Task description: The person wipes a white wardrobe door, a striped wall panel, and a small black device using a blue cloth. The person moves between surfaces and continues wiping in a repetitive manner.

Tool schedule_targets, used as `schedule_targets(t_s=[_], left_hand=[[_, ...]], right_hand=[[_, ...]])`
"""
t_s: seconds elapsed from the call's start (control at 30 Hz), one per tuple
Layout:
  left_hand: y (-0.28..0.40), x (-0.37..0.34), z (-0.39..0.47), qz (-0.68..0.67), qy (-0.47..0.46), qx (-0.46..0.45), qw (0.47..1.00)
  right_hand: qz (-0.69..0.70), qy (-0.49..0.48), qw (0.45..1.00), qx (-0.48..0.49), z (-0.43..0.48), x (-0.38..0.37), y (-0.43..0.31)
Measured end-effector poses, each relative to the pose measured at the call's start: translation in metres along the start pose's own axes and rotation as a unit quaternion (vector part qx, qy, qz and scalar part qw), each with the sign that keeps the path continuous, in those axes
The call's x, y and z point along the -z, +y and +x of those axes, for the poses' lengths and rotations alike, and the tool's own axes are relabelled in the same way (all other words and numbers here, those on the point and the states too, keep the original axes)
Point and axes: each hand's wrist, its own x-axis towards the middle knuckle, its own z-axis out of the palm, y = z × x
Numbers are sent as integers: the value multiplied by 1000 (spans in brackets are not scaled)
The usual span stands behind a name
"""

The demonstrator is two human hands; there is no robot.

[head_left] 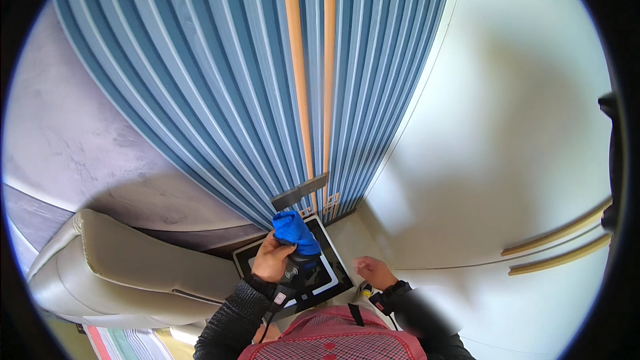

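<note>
My left hand (271,260) grips a bunched blue cloth (295,232), which stands up past the fingertips and hangs over something dark under it that I cannot make out. Both are above a black bedside table top (331,250) with a white line inlay and a light edge. To the right of that top is my right hand (375,271), its fingers loosely curled, touching nothing that I can see. Each wrist wears a dark strap with a small device and a cable.
A grey upholstered headboard (160,265) adjoins the table at the left, with striped bedding (127,342) below. Blue slatted panelling (240,85) rises behind, carrying a dark socket strip (299,192). Pale cabinet doors (450,240) with long wooden handles (555,232) stand at the right.
</note>
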Motion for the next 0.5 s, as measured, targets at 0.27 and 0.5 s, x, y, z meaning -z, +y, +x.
schedule_targets(t_s=[0.27,0.5], left_hand=[[16,-33,-10,-1,-97,108,989],[-26,-4,-32,186,-70,175,964]], right_hand=[[323,-77,943,22,1,-10,-125],[256,-169,950,-57,9,-35,-103]])
